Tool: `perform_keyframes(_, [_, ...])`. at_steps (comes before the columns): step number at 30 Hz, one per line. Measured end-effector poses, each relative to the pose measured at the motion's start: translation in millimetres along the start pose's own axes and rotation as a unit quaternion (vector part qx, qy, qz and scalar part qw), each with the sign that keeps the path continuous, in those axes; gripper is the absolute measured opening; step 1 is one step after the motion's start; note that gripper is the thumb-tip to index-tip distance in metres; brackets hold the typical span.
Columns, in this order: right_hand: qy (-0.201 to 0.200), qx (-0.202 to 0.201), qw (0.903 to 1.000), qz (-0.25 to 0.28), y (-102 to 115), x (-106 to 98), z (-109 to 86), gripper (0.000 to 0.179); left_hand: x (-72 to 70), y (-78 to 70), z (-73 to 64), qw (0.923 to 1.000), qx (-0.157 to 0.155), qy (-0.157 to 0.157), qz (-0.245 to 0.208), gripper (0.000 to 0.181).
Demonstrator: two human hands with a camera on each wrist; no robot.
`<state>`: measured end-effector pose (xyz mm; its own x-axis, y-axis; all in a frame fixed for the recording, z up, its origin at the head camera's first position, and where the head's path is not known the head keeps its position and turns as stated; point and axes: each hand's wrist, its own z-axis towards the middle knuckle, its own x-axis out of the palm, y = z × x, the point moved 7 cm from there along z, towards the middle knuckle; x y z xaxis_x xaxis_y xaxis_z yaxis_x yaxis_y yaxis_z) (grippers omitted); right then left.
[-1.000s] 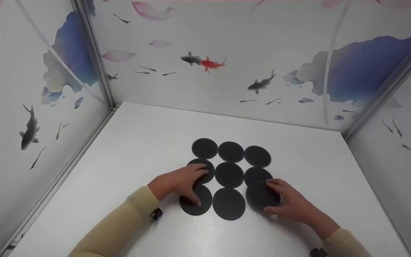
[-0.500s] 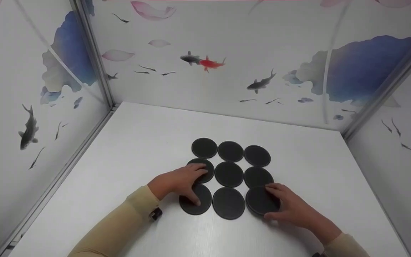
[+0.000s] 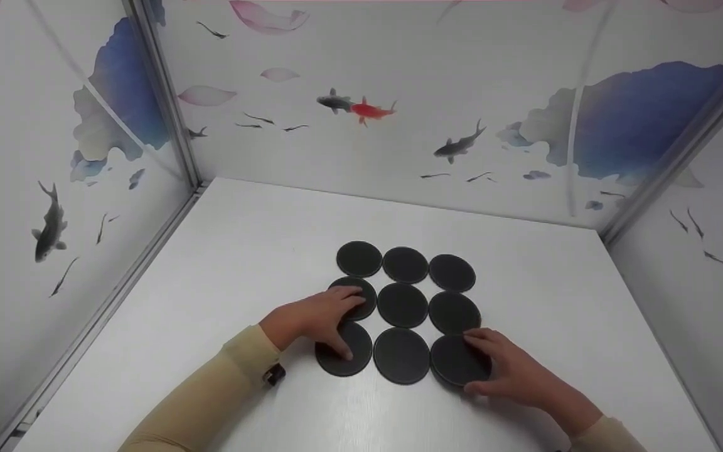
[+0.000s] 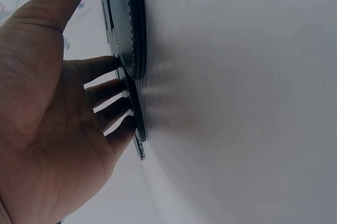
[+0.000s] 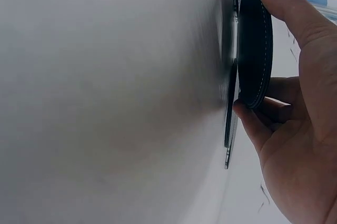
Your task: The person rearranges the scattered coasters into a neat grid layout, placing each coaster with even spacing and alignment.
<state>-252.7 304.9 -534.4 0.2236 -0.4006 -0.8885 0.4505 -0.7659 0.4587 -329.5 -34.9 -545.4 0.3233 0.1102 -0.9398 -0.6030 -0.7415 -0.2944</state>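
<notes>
Round black coasters with stitched rims lie in three rows of three. My right hand grips a coaster by its edge at the front right corner of the group. In the right wrist view this held coaster is pinched between thumb and fingers, tilted, with a narrow gap to the table at one side. My left hand rests spread across two coasters. Its fingertips touch the left coaster of the middle row, and its thumb lies on the front left coaster.
The front middle coaster lies beside the held one, and the right coaster of the middle row just behind it. White panels with printed fish enclose the white table at the back and sides.
My right hand has drawn its coaster toward me, off the right coaster of the middle row that it overlapped, to the front row's right end. The left hand has stayed in place.
</notes>
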Motion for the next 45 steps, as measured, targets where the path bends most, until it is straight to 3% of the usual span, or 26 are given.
perform_keyframes(13, [0.015, 0.012, 0.9994, 0.03, -0.9, 2.0, -6.2, 0.094, -1.8, -2.1, -3.9, 1.0, -0.001, -0.004, -0.008, 0.116])
perform_keyframes(29, [0.014, -0.007, 0.9997, -0.017, 5.1, 6.4, -4.8, 0.099, -6.7, -5.4, -5.7, 0.9999, 0.004, -0.001, -0.013, 0.116])
perform_keyframes(45, [0.029, 0.005, 0.9978, -0.059, 6.9, 12.5, -1.7, 0.099, -4.8, -3.3, -4.4, 0.9999, -0.001, 0.004, -0.013, 0.116])
